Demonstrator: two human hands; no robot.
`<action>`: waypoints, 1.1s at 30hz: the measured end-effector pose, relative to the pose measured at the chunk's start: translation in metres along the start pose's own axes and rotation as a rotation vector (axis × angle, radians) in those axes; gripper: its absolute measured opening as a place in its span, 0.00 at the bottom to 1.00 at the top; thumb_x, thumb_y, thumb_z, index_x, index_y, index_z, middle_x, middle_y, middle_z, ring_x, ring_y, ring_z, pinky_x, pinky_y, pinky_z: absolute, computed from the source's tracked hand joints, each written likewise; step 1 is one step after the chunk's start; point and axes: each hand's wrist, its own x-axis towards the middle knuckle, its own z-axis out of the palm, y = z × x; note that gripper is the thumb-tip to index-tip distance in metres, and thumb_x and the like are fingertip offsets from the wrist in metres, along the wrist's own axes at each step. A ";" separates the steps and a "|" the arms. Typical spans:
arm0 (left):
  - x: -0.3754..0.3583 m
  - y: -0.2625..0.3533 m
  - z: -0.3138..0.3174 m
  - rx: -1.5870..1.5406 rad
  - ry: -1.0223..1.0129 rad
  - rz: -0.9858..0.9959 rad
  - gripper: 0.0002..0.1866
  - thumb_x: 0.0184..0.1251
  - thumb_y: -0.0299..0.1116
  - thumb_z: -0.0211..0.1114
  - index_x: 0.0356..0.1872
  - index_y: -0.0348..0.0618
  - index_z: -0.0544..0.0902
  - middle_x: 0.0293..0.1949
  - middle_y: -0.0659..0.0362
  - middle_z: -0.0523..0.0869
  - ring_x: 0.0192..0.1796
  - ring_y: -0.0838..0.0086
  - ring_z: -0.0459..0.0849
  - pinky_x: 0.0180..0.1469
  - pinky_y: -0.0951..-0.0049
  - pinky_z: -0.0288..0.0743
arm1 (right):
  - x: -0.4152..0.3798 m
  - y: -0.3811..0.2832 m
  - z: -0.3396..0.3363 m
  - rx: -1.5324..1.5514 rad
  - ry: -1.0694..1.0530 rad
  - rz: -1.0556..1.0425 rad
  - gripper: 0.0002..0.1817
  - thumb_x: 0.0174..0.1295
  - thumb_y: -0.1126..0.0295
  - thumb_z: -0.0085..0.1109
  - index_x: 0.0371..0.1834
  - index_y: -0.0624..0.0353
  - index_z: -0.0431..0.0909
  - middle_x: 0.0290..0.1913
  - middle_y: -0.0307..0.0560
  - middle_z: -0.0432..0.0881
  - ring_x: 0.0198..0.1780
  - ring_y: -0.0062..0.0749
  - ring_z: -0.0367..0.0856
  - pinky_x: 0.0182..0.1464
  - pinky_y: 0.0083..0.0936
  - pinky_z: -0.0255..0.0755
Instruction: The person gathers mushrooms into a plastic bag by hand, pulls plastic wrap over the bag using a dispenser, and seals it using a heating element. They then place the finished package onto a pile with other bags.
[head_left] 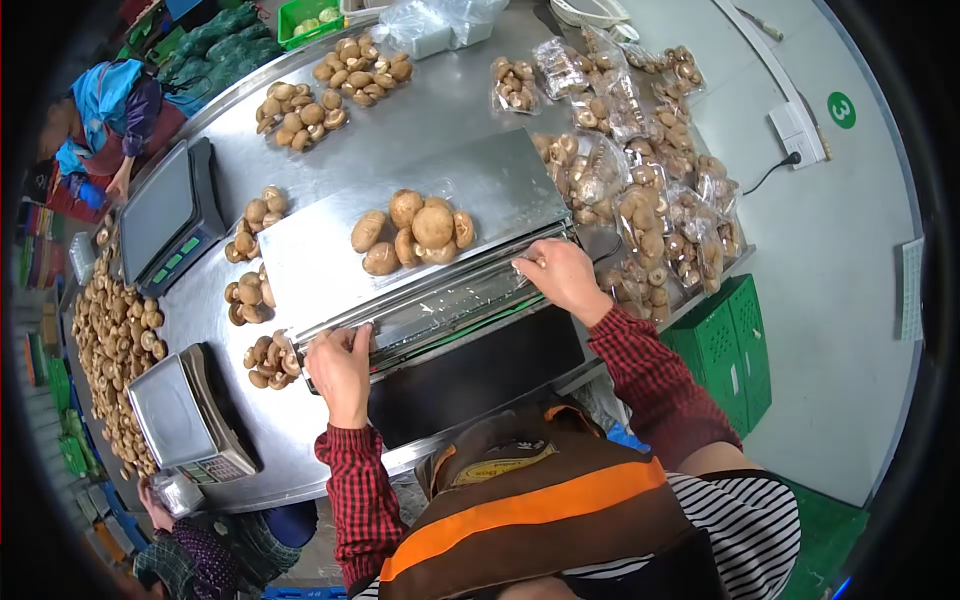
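You're pinching what looks like clear film (445, 306) with both hands, the left hand (338, 375) and right hand (567, 278) closing on opposite ends along the front of the metal wrapping machine (310, 250), while the loose shiitake mushrooms (433, 226) are sitting in a cluster on its top plate. Keeping both sides level and evenly taut should be avoiding wrinkles, with fingertips ideally staying off the front bars. The machine is resting on a steel desk (430, 118), with bagged mushrooms (640, 210) crowding its right side, digital scales (160, 215) standing left, and a white wall (850, 220) lying beyond.
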 end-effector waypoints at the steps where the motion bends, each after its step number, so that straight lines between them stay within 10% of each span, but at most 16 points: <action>1: -0.003 -0.007 -0.003 0.001 0.012 -0.007 0.19 0.62 0.43 0.70 0.21 0.35 0.82 0.22 0.55 0.77 0.30 0.61 0.76 0.35 0.62 0.68 | -0.001 0.002 -0.007 0.001 0.002 -0.014 0.25 0.67 0.49 0.55 0.26 0.62 0.81 0.21 0.48 0.77 0.25 0.39 0.75 0.32 0.34 0.73; 3: -0.014 -0.026 -0.010 -1.018 -0.294 -0.532 0.19 0.69 0.41 0.64 0.21 0.40 0.77 0.19 0.61 0.73 0.22 0.72 0.70 0.25 0.72 0.62 | -0.012 0.006 -0.033 1.304 -0.489 0.728 0.20 0.72 0.57 0.48 0.23 0.56 0.72 0.16 0.35 0.67 0.15 0.22 0.62 0.18 0.20 0.58; 5: -0.013 -0.008 -0.066 -1.662 -0.770 -0.824 0.21 0.76 0.40 0.54 0.18 0.50 0.66 0.14 0.68 0.61 0.15 0.81 0.56 0.18 0.78 0.49 | -0.020 -0.007 -0.059 1.768 -0.826 0.801 0.18 0.75 0.63 0.41 0.22 0.51 0.63 0.16 0.28 0.58 0.15 0.12 0.52 0.17 0.14 0.44; 8: 0.026 0.014 -0.120 -1.750 -0.193 -0.416 0.21 0.79 0.40 0.44 0.19 0.51 0.61 0.13 0.69 0.56 0.16 0.82 0.52 0.17 0.78 0.46 | 0.039 -0.042 -0.107 1.678 -0.473 0.126 0.20 0.75 0.60 0.39 0.23 0.53 0.67 0.15 0.31 0.60 0.15 0.20 0.55 0.19 0.19 0.52; 9: 0.050 0.016 -0.123 -2.065 -0.185 -0.216 0.20 0.80 0.39 0.43 0.24 0.47 0.72 0.16 0.64 0.71 0.20 0.79 0.69 0.22 0.79 0.61 | 0.074 -0.046 -0.108 1.760 -0.372 0.177 0.17 0.74 0.61 0.42 0.28 0.56 0.72 0.21 0.36 0.69 0.21 0.24 0.64 0.26 0.20 0.61; 10: 0.076 0.032 -0.113 -1.710 0.195 -0.318 0.20 0.80 0.39 0.42 0.41 0.39 0.82 0.35 0.51 0.87 0.38 0.71 0.85 0.42 0.74 0.77 | 0.108 -0.055 -0.103 1.836 -0.267 0.224 0.15 0.73 0.61 0.45 0.33 0.59 0.76 0.27 0.40 0.77 0.26 0.28 0.73 0.32 0.22 0.69; 11: 0.104 0.020 -0.092 -1.455 0.127 0.052 0.22 0.80 0.39 0.43 0.54 0.34 0.81 0.54 0.47 0.84 0.56 0.65 0.83 0.61 0.65 0.73 | 0.139 -0.064 -0.083 1.670 -0.178 0.122 0.14 0.73 0.62 0.46 0.39 0.61 0.77 0.34 0.44 0.81 0.34 0.29 0.78 0.39 0.22 0.73; 13: 0.150 0.005 -0.032 -0.714 0.150 0.223 0.21 0.80 0.38 0.46 0.57 0.32 0.80 0.58 0.51 0.83 0.63 0.66 0.78 0.68 0.69 0.66 | 0.178 -0.047 -0.025 1.293 -0.185 0.014 0.16 0.73 0.63 0.49 0.50 0.65 0.78 0.46 0.50 0.84 0.46 0.30 0.83 0.50 0.23 0.76; 14: 0.156 0.005 -0.004 -0.763 -0.069 0.001 0.22 0.78 0.38 0.46 0.60 0.31 0.77 0.61 0.48 0.81 0.64 0.63 0.77 0.69 0.66 0.65 | 0.186 -0.030 0.003 1.083 -0.276 0.019 0.18 0.73 0.63 0.50 0.55 0.66 0.77 0.51 0.52 0.84 0.51 0.30 0.84 0.53 0.24 0.77; 17: 0.137 0.001 0.021 -0.417 -0.230 0.377 0.32 0.71 0.49 0.59 0.63 0.31 0.69 0.66 0.38 0.71 0.75 0.46 0.58 0.76 0.58 0.48 | 0.179 -0.029 0.021 1.033 -0.499 0.335 0.19 0.72 0.61 0.54 0.53 0.67 0.77 0.47 0.49 0.85 0.48 0.26 0.83 0.50 0.22 0.78; 23: 0.124 0.003 0.006 -0.403 -0.264 0.328 0.56 0.30 0.55 0.85 0.61 0.35 0.66 0.51 0.40 0.81 0.58 0.52 0.81 0.60 0.61 0.75 | 0.196 -0.045 -0.005 0.595 -0.713 0.244 0.29 0.68 0.45 0.57 0.49 0.66 0.79 0.27 0.34 0.71 0.28 0.18 0.67 0.26 0.20 0.65; 25: 0.119 -0.005 0.012 -0.536 -0.262 0.285 0.51 0.33 0.51 0.86 0.57 0.36 0.67 0.41 0.45 0.84 0.44 0.55 0.87 0.47 0.66 0.81 | 0.205 -0.035 -0.014 0.199 -0.999 0.083 0.36 0.61 0.34 0.56 0.37 0.65 0.83 0.25 0.42 0.73 0.29 0.25 0.72 0.30 0.27 0.67; 29: 0.113 -0.017 -0.014 -0.886 -0.515 0.000 0.40 0.51 0.41 0.80 0.63 0.32 0.71 0.38 0.53 0.86 0.40 0.71 0.85 0.47 0.72 0.79 | 0.165 0.005 0.001 0.355 -0.541 -0.346 0.29 0.69 0.44 0.54 0.34 0.65 0.82 0.29 0.43 0.77 0.32 0.31 0.72 0.35 0.32 0.68; 31: 0.107 -0.021 -0.020 -0.985 -0.653 -0.179 0.15 0.69 0.33 0.65 0.48 0.32 0.83 0.31 0.58 0.85 0.36 0.78 0.80 0.43 0.76 0.76 | 0.134 -0.011 0.013 0.505 -0.428 -0.183 0.25 0.71 0.50 0.51 0.35 0.65 0.80 0.30 0.43 0.76 0.32 0.32 0.72 0.37 0.31 0.68; 33: 0.098 -0.021 0.000 -0.794 -0.455 -0.079 0.12 0.72 0.33 0.62 0.42 0.33 0.83 0.27 0.58 0.82 0.32 0.80 0.76 0.37 0.76 0.72 | 0.127 -0.026 0.024 0.665 -0.297 -0.003 0.21 0.74 0.55 0.49 0.37 0.66 0.78 0.30 0.43 0.76 0.32 0.33 0.72 0.38 0.31 0.68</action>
